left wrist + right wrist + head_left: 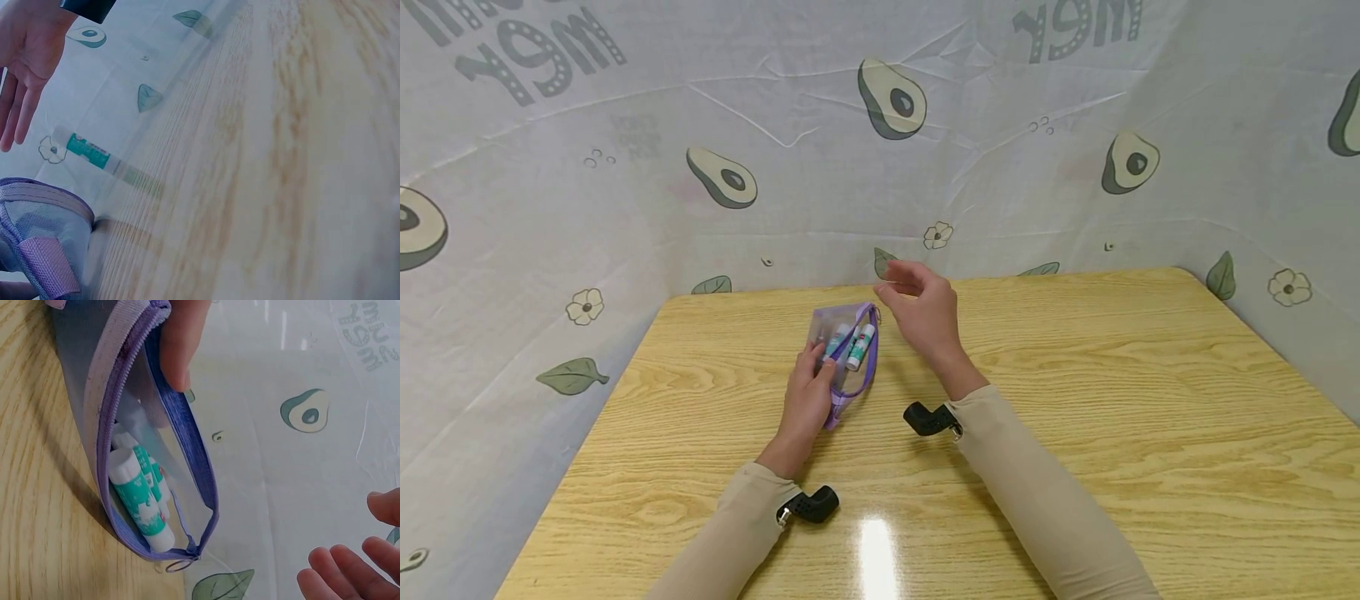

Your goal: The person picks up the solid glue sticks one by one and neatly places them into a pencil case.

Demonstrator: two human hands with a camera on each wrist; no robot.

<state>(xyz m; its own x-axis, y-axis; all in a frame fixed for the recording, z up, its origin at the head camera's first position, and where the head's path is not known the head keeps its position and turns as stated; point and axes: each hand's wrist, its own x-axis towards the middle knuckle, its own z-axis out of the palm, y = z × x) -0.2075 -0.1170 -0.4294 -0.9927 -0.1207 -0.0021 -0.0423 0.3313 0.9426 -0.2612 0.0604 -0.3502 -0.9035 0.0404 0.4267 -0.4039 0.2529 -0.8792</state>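
My left hand (808, 396) holds a see-through mesh pouch (826, 319) with purple trim, its thumb on the near side. The pouch's zipper (112, 394) gapes, with a small pull ring (178, 565) at the far end. Within the opening shows a green-and-white glue stick (140, 500), and more glue sticks (838, 337) lie behind it. In the left wrist view a glue stick (90, 151) shows apart from the pouch (62, 212), with a faint reflection on the tabletop. Holding nothing, my right hand (925, 312) hovers beside the pouch's zipper end, fingers loosely bent.
A wood-grain table (1112, 392) lies beneath both hands. Behind and at the sides hangs a pale cloth (820, 208) printed with avocados, leaves and flowers. A black camera mount sits at each wrist, one (816, 504) left and one (928, 418) right.
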